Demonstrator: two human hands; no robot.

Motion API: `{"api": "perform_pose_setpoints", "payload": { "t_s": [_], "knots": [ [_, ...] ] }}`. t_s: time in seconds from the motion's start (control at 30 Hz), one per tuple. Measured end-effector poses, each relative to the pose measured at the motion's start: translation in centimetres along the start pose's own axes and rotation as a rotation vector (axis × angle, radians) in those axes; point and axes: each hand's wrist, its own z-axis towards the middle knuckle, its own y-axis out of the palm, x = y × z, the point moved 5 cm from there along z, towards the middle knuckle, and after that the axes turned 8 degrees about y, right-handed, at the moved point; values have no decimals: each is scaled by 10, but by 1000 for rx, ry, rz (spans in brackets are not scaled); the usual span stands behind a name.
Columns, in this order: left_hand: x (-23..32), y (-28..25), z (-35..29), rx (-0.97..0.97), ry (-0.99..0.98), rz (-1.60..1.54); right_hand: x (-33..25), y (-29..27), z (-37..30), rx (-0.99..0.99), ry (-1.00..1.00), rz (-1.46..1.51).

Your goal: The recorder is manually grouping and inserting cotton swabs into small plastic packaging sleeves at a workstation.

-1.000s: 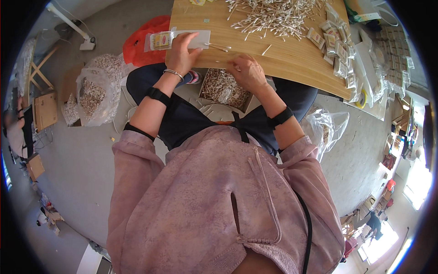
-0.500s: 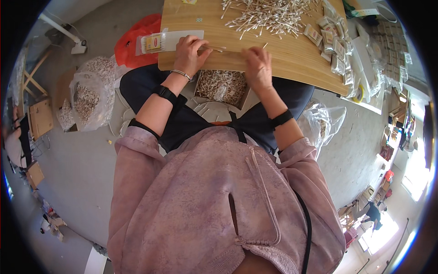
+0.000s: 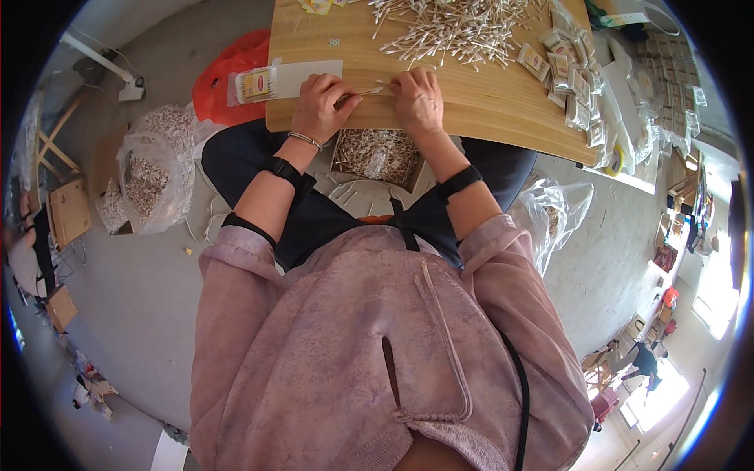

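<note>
Over the near edge of the wooden table [image 3: 471, 102], my left hand [image 3: 320, 104] is closed on a few cotton swabs [image 3: 366, 93], whose tips point right. My right hand [image 3: 419, 98] is close beside them, fingers pinched together, with a white swab tip [image 3: 382, 82] showing at its left side. Beyond my hands lies a large loose heap of cotton swabs [image 3: 452, 35]. Left of my left hand, a clear packet of swabs with a yellow label [image 3: 256, 84] rests at the table's left edge, by a white strip [image 3: 306, 77].
Several filled packets [image 3: 577, 82] are piled at the table's right side. Below the near edge is an open box of swabs [image 3: 381, 159]. A red bag [image 3: 228, 74] and a clear bag of swabs [image 3: 153, 177] are at left, another clear bag [image 3: 554, 208] at right.
My right hand has moved left, close to the swabs in my left hand. My left hand has shifted only slightly. The view has moved a little.
</note>
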Motion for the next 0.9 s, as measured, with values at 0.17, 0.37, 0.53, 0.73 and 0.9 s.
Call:
{"api": "perform_pose_setpoints", "payload": {
  "t_s": [0.17,0.37,0.53,0.73,0.9],
  "knots": [
    [-1,-1,-3,3,-15,29,-1,-6,-15,-89,-11,-62],
    [1,-6,-3,6,15,40,-11,-22,-35,-474,-243,176],
    [2,-1,0,8,17,55,12,-20,29,2,-62,-21],
    [1,-1,-5,8,20,77,10,3,37,-1,53,-31],
    [1,1,-3,20,10,69,-23,23,22,-109,-21,104]
  ]
}}
